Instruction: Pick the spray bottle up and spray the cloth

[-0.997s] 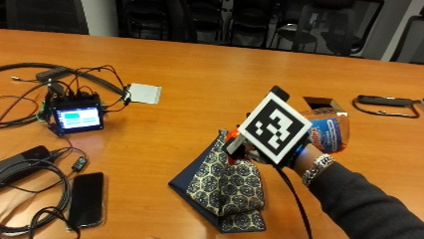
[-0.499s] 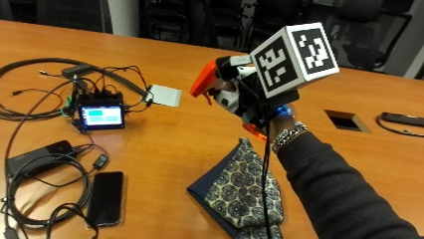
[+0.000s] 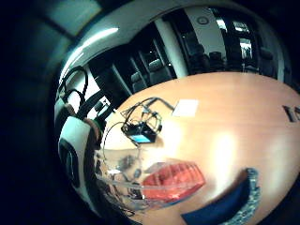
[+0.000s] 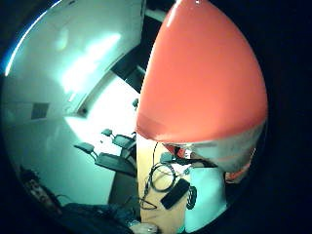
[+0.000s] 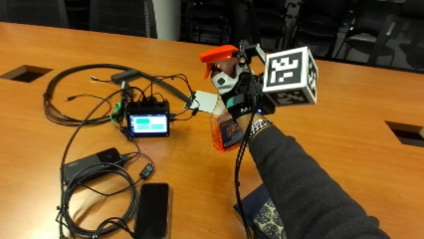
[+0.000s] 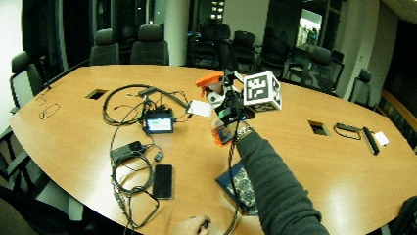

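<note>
The black-gloved right hand (image 5: pixel 240 97), in the upper middle of the frame, has its fingers wrapped around 1 clear plastic spray bottle with an orange trigger head (image 5: pixel 222 128), held above the wooden table (image 5: pixel 358 124). The bottle's long axis runs near upright, with the orange head pointing toward the upper left. The dark blue patterned cloth (image 5: pixel 268 219) lies flat at the bottom edge, well below and nearer the person, so the nozzle appears to need turning down and back toward it. The sleeve hides most of the cloth. Which finger sits on the trigger is hard to make out.
</note>
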The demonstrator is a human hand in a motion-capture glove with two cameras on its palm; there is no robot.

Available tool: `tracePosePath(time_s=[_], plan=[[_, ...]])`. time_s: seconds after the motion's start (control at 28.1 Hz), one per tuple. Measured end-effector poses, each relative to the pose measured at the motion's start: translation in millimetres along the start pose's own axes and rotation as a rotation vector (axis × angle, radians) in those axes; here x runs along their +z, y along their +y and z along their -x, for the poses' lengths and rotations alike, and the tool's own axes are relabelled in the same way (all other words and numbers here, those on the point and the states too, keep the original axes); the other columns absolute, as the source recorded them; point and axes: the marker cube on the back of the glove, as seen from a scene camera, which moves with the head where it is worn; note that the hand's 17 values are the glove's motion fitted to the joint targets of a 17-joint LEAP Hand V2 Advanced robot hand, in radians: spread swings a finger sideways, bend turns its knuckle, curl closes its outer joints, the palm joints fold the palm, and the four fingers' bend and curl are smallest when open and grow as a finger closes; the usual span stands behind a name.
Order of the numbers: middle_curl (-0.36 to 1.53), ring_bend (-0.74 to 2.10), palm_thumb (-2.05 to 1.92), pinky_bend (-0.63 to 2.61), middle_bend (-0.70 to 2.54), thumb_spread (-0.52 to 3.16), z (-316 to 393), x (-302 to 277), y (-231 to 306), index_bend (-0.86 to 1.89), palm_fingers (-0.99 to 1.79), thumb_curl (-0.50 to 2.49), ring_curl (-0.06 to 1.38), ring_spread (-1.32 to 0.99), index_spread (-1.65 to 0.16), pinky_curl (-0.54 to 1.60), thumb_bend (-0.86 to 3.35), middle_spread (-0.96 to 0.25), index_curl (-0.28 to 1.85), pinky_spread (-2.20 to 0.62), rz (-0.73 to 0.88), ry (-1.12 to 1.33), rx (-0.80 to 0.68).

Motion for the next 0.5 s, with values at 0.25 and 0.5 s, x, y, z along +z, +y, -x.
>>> tracePosePath(time_s=[0.25, 0.5], plan=[[0.53, 0.74, 0.9, 0.52, 0.56, 0.6, -78.8, 19.7, 46.0, 0.22, 1.38, 0.73, 0.46, -0.16, -0.26, 0.41, -0.03, -0.18, 0.57, -0.31, -0.022, -0.067, 0.186], [0.53, 0.74, 0.9, 0.52, 0.55, 0.63, -97.0, 16.1, 51.3, 0.22, 1.38, 0.73, 0.46, -0.16, -0.27, 0.41, -0.03, -0.18, 0.58, -0.31, -0.057, -0.035, 0.185]])
